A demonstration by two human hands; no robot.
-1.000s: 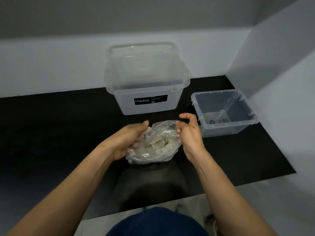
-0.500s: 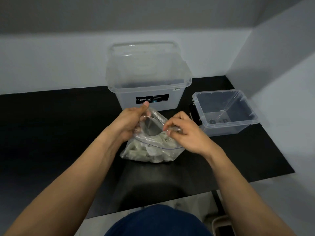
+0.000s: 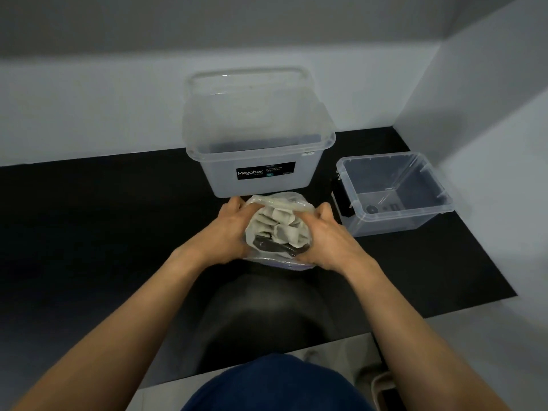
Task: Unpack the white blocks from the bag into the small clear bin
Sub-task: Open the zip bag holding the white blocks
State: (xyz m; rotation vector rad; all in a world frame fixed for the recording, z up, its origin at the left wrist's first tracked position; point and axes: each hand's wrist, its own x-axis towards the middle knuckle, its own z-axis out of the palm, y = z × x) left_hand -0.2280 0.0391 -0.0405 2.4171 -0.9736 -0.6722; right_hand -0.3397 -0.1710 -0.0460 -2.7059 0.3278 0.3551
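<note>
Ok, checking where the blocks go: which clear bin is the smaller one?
The small clear bin at the right; the taller Megabox bin, black-labelled, stands behind the bag.

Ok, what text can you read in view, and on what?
"Megabox": black label on the large clear bin's front.
Smaller print beside it on that label: too blurred to read.
Dark marks on the small clear bin's floor: too small to read.

Bag [image 3: 278,229] thin crinkly clear plastic; table [image 3: 118,232] glossy black.
</note>
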